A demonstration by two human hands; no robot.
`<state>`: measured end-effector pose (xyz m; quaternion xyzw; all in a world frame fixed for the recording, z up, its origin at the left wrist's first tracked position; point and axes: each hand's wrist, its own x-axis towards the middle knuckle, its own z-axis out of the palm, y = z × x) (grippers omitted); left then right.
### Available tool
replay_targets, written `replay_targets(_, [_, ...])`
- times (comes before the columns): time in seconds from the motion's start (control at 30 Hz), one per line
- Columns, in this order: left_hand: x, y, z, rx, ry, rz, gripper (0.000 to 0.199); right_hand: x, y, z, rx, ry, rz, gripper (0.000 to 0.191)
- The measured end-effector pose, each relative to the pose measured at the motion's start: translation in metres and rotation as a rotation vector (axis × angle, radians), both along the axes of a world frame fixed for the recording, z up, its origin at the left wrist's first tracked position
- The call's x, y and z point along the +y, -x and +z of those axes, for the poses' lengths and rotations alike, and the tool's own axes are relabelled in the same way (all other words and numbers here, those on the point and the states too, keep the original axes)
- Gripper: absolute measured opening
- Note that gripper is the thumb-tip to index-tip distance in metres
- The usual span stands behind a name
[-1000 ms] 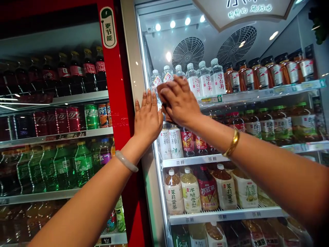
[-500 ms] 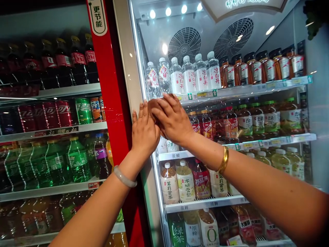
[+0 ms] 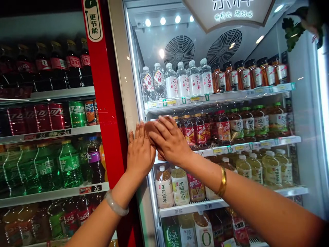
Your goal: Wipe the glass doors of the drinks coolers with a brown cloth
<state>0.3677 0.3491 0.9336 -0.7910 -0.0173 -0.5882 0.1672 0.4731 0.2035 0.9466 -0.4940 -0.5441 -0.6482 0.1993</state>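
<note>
My left hand (image 3: 140,151) is raised at the frame edge of the lit cooler (image 3: 120,65), its fingers stretched upward and nothing visible in it. A pale bangle (image 3: 116,205) circles that wrist. My right hand (image 3: 171,142) overlaps its thumb side, in front of the glass over the second shelf, fingers extended and slightly apart. A gold bracelet (image 3: 223,181) is on the right wrist. Between the hands is a brownish shape, perhaps a reflection; I cannot make it out. Both palms are hidden, so contact with the glass cannot be confirmed.
Clear water bottles (image 3: 183,82) and amber bottles (image 3: 243,75) stand on the top shelf, with tea bottles (image 3: 200,130) below. Left of the red pillar (image 3: 110,137), another cooler holds cola bottles (image 3: 52,61), cans (image 3: 56,116) and green bottles (image 3: 69,163).
Both hands are lower against the cooler, now over the second shelf instead of the top shelf's edge. The view has shifted, showing more of the sign above. Fingers remain extended.
</note>
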Motion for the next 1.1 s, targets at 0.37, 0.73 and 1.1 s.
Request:
replay_targets(0.37, [-0.025,-0.009,-0.037,-0.041,0.170,-0.042,0.072,-0.025,0.000,-0.034,0.227,-0.182,-0.060,0.040])
replay_targets(0.73, [-0.039,-0.022,-0.079,-0.111,0.204,-0.064,0.076,-0.031,-0.003,-0.078,0.294,-0.271,-0.055,0.039])
replay_targets(1.1, [-0.044,-0.022,-0.116,-0.076,0.194,-0.074,0.081,-0.069,-0.006,-0.151,0.365,-0.262,-0.085,0.039])
